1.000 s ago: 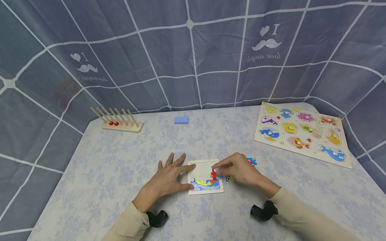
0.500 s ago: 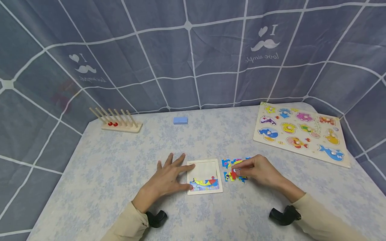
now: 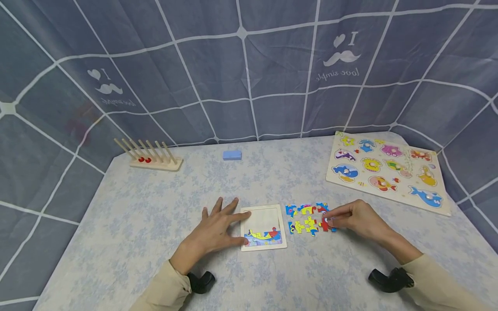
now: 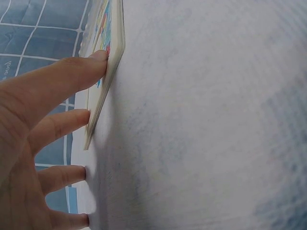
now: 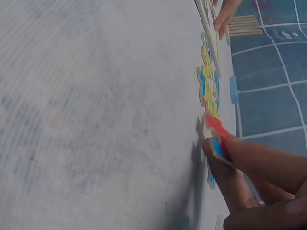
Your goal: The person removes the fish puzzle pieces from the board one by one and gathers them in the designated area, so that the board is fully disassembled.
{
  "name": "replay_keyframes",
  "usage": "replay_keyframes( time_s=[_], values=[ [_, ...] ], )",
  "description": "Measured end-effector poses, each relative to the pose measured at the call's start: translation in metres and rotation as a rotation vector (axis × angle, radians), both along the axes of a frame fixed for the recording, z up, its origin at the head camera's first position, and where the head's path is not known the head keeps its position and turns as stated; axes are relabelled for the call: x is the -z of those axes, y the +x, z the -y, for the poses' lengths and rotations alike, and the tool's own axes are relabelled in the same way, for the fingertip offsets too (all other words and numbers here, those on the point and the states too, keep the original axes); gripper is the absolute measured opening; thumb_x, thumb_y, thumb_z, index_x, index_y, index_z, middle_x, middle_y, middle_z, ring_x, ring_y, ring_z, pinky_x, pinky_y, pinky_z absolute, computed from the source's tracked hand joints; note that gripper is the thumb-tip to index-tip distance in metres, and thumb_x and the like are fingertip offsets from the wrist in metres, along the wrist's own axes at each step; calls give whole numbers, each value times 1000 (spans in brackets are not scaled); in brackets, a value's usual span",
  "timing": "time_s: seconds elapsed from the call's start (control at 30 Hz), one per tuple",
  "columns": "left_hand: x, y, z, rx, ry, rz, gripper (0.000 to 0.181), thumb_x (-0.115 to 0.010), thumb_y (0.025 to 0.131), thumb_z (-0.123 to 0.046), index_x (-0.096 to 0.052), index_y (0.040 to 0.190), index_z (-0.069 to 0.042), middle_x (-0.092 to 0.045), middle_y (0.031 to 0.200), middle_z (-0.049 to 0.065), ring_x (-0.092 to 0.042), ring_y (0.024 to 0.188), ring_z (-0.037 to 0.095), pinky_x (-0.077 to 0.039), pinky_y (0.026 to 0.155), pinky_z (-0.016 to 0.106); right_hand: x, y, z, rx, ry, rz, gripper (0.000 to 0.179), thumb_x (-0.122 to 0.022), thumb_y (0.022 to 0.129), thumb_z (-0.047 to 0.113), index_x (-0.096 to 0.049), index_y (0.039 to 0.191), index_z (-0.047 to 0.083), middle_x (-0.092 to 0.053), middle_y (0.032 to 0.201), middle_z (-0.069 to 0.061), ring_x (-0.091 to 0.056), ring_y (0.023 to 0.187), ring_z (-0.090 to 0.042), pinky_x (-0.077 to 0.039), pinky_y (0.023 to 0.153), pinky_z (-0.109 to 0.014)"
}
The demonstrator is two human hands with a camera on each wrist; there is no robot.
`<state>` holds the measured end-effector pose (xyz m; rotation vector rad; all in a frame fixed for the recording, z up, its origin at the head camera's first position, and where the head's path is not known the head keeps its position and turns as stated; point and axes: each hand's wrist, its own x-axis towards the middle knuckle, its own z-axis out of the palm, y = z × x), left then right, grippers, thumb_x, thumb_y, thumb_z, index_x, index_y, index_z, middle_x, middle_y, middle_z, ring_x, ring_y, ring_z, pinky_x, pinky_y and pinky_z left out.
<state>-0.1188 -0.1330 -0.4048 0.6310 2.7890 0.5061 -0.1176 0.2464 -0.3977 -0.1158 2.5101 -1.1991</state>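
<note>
My left hand [image 3: 215, 226] lies with fingers spread at the left side of a small wooden puzzle tray [image 3: 284, 242]. Its thumb and index fingertip rest on the tray's edge; the other fingertips reach the tabletop. Joined picture pieces [image 3: 264, 237], blue, yellow and red, fill the lower part of the tray. Right of the tray, my right hand [image 3: 359, 220] pinches a red and blue jigsaw piece [image 5: 218, 127] between thumb and index finger. It is held at the right end of the loose jigsaw pieces [image 3: 298, 226], which lie in two rough rows.
A large peg puzzle board [image 3: 373, 181] with sea animals lies at the back right. A blue block [image 3: 232, 155] sits near the back edge. At the back left stands a wooden rack [image 3: 171, 166] with upright pegs and red beads [image 3: 145, 160]. A tiled-pattern curtain [image 3: 218, 73] hangs behind.
My right hand has moved right, from over the tray across the loose pieces to their right end, with the red piece in its fingers. The left hand stays at the tray.
</note>
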Motion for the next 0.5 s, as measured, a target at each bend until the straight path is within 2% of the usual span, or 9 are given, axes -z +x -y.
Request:
replay_keyframes(
  time_s=[0.2, 0.5],
  values=[
    [0, 1, 0, 1, 3, 1, 67, -80, 77, -51, -60, 137, -32, -31, 158, 12, -15, 143, 52, -13, 100, 81, 2, 0, -1, -1, 42, -51, 18, -81, 80, 20, -80, 96, 12, -75, 83, 2, -61, 77, -13, -47, 64, -24],
    [0, 0, 0, 6, 4, -5, 66, -80, 77, -51, -60, 137, -32, -31, 158, 12, -16, 143, 52, -13, 99, 81, 3, -1, 2, -3, 135, -153, 10, -82, 78, 19, -79, 87, 16, -67, 69, 7, -48, 60, -11, -37, 54, -24]
  ],
)
